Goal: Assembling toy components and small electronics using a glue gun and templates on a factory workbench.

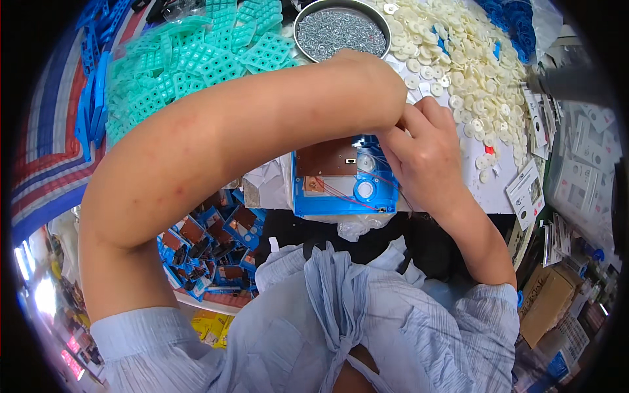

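Observation:
A blue plastic housing [341, 207] lies on the work table in front of me. It holds a brown circuit board [327, 157], a white disc and thin red wires [337, 192]. My left arm reaches across above it, covering its far part. Bent at the wrist, my left hand [373, 78] is over the housing's far right corner, its fingers hidden from view. My right hand [426, 147] meets it there from the right, fingers curled and closed at the housing's right edge. Whatever sits between those fingertips cannot be made out.
A round metal bowl [386, 19] of small screws stands at the back. Teal rubber keypads [196, 59] are heaped to its left, cream plastic discs [472, 65] to its right. Several blue assemblies [216, 236] lie lower left. Printed cards [526, 193] lie along the right table edge.

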The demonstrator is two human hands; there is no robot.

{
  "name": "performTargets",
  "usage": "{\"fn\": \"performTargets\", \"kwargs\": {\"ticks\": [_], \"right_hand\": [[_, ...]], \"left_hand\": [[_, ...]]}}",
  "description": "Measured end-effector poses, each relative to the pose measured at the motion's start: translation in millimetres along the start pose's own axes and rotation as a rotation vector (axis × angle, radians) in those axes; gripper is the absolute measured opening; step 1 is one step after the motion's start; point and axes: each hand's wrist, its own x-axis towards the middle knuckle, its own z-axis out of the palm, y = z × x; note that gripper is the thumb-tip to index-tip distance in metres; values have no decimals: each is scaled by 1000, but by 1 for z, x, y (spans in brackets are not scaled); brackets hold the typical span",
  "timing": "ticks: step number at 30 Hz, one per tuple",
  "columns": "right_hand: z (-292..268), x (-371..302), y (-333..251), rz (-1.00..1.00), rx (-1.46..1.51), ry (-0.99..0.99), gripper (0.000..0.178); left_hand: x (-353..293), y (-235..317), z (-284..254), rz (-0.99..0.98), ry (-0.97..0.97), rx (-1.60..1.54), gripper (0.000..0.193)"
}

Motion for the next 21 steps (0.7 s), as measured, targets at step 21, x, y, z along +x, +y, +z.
{"fn": "performTargets", "kwargs": {"ticks": [21], "right_hand": [[2,-10,-3,11,125,1,16]], "left_hand": [[-61,-43,92,254,658,-734,13]]}}
